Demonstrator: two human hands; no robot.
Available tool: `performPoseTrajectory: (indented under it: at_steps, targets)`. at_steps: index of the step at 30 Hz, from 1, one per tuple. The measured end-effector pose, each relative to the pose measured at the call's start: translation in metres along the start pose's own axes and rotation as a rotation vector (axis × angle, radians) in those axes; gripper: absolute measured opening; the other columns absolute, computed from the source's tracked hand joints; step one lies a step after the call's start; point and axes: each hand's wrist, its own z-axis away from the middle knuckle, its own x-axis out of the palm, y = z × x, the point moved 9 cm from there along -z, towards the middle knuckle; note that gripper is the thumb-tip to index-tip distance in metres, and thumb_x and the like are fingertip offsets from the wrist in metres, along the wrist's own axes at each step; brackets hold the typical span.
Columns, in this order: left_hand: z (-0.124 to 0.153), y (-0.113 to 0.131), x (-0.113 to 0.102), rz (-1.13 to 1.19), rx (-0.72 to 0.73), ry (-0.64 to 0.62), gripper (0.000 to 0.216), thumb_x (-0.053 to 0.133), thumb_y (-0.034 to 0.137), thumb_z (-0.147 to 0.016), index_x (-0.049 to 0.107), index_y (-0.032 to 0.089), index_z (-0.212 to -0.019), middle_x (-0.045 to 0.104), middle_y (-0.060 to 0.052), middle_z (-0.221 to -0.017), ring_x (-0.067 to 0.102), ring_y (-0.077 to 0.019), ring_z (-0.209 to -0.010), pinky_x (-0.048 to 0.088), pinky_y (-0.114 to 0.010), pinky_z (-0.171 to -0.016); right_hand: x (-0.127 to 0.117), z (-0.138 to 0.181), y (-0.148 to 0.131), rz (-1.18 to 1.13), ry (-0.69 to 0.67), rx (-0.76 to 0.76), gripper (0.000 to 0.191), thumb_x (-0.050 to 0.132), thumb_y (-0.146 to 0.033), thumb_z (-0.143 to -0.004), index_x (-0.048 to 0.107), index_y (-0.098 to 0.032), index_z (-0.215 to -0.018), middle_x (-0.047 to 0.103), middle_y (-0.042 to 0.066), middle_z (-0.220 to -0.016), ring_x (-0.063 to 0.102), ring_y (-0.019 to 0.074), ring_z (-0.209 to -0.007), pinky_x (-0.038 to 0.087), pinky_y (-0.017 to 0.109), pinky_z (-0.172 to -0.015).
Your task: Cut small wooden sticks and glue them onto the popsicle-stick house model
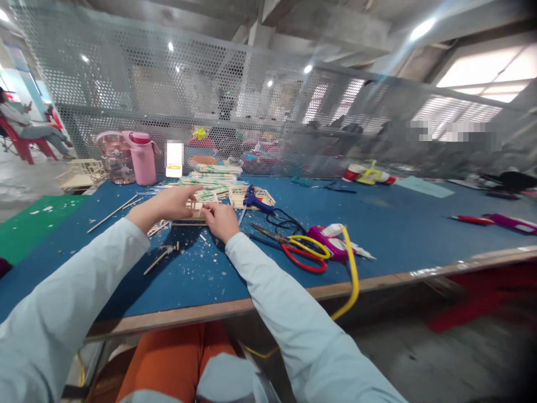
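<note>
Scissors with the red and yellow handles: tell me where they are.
In the head view, the scissors lie on the blue tabletop, to the right of the right hand, their handles beside a purple object.

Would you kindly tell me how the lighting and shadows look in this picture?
Head view: the window is overexposed, and a ceiling light flares into a streak; head view again: soft shadow darkens the table near the left hand.

My left arm [79, 294] extends from the near left toward the far side, wrist bare beyond the sleeve. My left hand [178, 202] is back upward, fingers reaching right. My right arm [293, 313] comes from the near right; my right hand [223, 220] has curled fingers, tips directed left.
</note>
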Motion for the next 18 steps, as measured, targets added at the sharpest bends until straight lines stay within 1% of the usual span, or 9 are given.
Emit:
performPoseTrajectory:
  at_steps: [2, 5, 7, 8, 10, 13, 15, 18]
  targets:
    - [0.015, -0.004, -0.013, 0.077, -0.022, 0.113, 0.069, 0.052, 0.014, -0.061, 0.041, 0.014, -0.128, 0.060, -0.010, -0.115, 0.057, -0.0219, -0.100, 0.044, -0.030, -0.083, 0.000, 0.000, -0.001, 0.009, -0.001, -0.015, 0.024, 0.045, -0.030, -0.083, 0.067, -0.022, -0.088, 0.069, 0.003, -0.083, 0.060, 0.0159, -0.079, 0.038, 0.022, -0.071]
    - [0.042, -0.018, -0.033, 0.153, -0.086, 0.403, 0.058, 0.047, 0.012, -0.063, 0.048, 0.013, -0.121, 0.060, -0.009, -0.115, 0.054, -0.0208, -0.105, 0.041, -0.033, -0.090, 0.001, 0.000, -0.002, 0.029, -0.004, -0.021, 0.024, 0.045, -0.031, -0.084, 0.066, -0.023, -0.092, 0.069, 0.003, -0.085, 0.061, 0.0164, -0.081, 0.039, 0.023, -0.071]
    - [0.057, -0.031, -0.033, 0.193, -0.150, 0.545, 0.050, 0.047, 0.014, -0.066, 0.052, 0.014, -0.115, 0.062, -0.008, -0.110, 0.055, -0.0204, -0.103, 0.041, -0.035, -0.091, 0.001, 0.001, -0.002, 0.051, -0.004, -0.024, 0.026, 0.043, -0.031, -0.085, 0.065, -0.023, -0.094, 0.069, 0.003, -0.086, 0.061, 0.0166, -0.081, 0.039, 0.023, -0.071]
    - [0.061, -0.037, -0.030, 0.210, -0.175, 0.580, 0.048, 0.047, 0.014, -0.066, 0.052, 0.014, -0.115, 0.063, -0.008, -0.108, 0.056, -0.0202, -0.101, 0.041, -0.035, -0.091, 0.001, 0.001, -0.003, 0.064, -0.006, -0.024, 0.026, 0.042, -0.031, -0.085, 0.065, -0.023, -0.095, 0.069, 0.003, -0.087, 0.061, 0.0167, -0.081, 0.039, 0.024, -0.071]
    - [0.064, -0.043, -0.019, 0.232, -0.191, 0.583, 0.049, 0.047, 0.015, -0.067, 0.051, 0.014, -0.116, 0.063, -0.008, -0.107, 0.057, -0.0200, -0.100, 0.042, -0.036, -0.091, 0.002, 0.001, -0.003, 0.094, -0.016, -0.023, 0.028, 0.040, -0.032, -0.086, 0.064, -0.023, -0.097, 0.069, 0.004, -0.087, 0.061, 0.0171, -0.082, 0.039, 0.024, -0.071]
    - [0.061, -0.043, -0.005, 0.238, -0.165, 0.523, 0.053, 0.047, 0.014, -0.065, 0.049, 0.013, -0.118, 0.062, -0.008, -0.110, 0.056, -0.0204, -0.102, 0.042, -0.036, -0.091, 0.002, 0.002, -0.002, 0.131, -0.015, -0.019, 0.029, 0.038, -0.032, -0.087, 0.063, -0.023, -0.098, 0.069, 0.005, -0.089, 0.061, 0.0177, -0.083, 0.039, 0.025, -0.071]
    - [0.060, -0.041, -0.001, 0.243, -0.157, 0.504, 0.054, 0.047, 0.013, -0.065, 0.048, 0.013, -0.119, 0.061, -0.009, -0.112, 0.055, -0.0205, -0.102, 0.042, -0.036, -0.091, 0.001, 0.002, -0.002, 0.142, -0.002, -0.017, 0.029, 0.038, -0.033, -0.087, 0.063, -0.023, -0.099, 0.069, 0.005, -0.090, 0.061, 0.0179, -0.083, 0.039, 0.025, -0.071]
    - [0.060, -0.040, 0.000, 0.256, -0.167, 0.510, 0.053, 0.047, 0.015, -0.065, 0.049, 0.013, -0.118, 0.060, -0.009, -0.113, 0.055, -0.0210, -0.103, 0.042, -0.037, -0.092, 0.002, 0.002, 0.000, 0.126, 0.014, -0.018, 0.028, 0.039, -0.033, -0.086, 0.064, -0.023, -0.096, 0.070, 0.004, -0.087, 0.062, 0.0178, -0.081, 0.039, 0.025, -0.070]
